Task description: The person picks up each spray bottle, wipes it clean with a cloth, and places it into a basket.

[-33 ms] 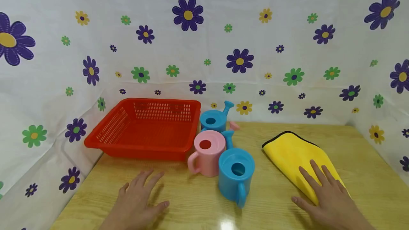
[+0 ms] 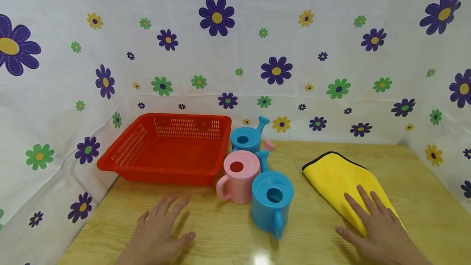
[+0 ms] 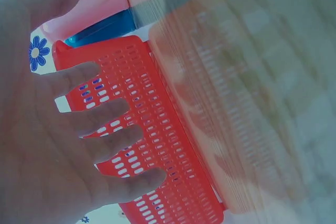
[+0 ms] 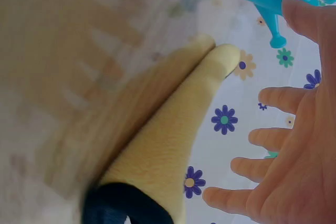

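My left hand [image 2: 158, 232] hovers low over the table in front of the red basket [image 2: 165, 177], fingers spread, holding nothing. On the right, my right hand [image 2: 379, 228] is spread over the near part of a folded yellow cloth [image 2: 338, 183] with black edging. In the right wrist view its fingers stand apart from the cloth [image 4: 163, 135]. Between the hands are three small toy watering cans. A blue one [image 2: 270, 212] is nearest, a pink one [image 2: 241, 185] stands behind it to the left, and another blue one [image 2: 246, 136] is partly hidden at the back.
The basket's slotted wall [image 3: 142, 124] fills much of the left wrist view. The wooden table [image 2: 312, 240] meets a white flower-print sheet [image 2: 324, 23] at the back and on both sides. The pink can's spout [image 2: 270, 145] points toward the back right.
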A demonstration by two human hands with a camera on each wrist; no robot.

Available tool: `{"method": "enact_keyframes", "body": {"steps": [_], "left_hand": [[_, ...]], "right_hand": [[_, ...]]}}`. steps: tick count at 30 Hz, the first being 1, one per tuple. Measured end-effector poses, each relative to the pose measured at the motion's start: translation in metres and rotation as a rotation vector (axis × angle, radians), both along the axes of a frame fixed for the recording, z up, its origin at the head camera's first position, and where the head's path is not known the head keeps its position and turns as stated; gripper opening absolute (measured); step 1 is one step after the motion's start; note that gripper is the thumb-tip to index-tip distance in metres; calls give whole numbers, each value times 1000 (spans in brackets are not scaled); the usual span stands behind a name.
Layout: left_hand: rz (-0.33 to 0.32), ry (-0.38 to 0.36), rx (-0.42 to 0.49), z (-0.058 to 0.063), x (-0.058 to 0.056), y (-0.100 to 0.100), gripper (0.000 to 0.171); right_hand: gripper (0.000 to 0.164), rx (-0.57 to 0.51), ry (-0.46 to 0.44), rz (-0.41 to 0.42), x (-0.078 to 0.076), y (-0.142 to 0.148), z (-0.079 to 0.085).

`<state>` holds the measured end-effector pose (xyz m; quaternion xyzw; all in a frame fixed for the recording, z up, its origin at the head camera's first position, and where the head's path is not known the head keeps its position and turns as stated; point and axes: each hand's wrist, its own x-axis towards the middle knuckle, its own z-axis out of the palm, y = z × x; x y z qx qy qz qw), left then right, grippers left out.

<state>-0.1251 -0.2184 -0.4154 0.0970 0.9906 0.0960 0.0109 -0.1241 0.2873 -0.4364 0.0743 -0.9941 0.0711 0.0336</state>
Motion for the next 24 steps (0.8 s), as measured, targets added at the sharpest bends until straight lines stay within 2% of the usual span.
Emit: {"method": "enact_keyframes", "body": {"steps": [3, 6, 7, 9, 11, 12, 14, 16, 18, 21, 24], "left_hand": [[-6, 9, 40, 2, 1, 6, 76], [-62, 48, 127, 7, 4, 22, 57], [-108, 67, 168, 10, 5, 29, 50], [-221, 61, 235, 15, 8, 45, 43], [-364, 7, 273, 22, 10, 62, 42], [-429, -43, 281, 25, 12, 71, 44], [-536, -141, 267, 31, 15, 89, 50], [-614, -203, 214, 33, 17, 105, 54], [-668, -208, 149, 34, 18, 120, 57], [-715, -146, 73, 34, 16, 138, 57], [-736, -47, 32, 32, 11, 148, 54]], "right_hand": [[85, -2, 5, -14, 1, 2, -2], [86, -13, -2, -57, 1, 11, -3], [87, -19, -5, -80, 0, 15, -4], [89, -28, -30, -139, -3, 27, -4], [92, -41, -77, -209, -7, 41, -4], [93, -49, -106, -240, -9, 47, -4], [95, -69, -165, -289, -14, 59, -5], [96, -94, -235, -311, -18, 69, -7], [94, -111, -277, -307, -20, 76, -8], [88, -149, -305, -299, -22, 82, -7], [74, -200, -297, -316, -22, 79, -3]]}}
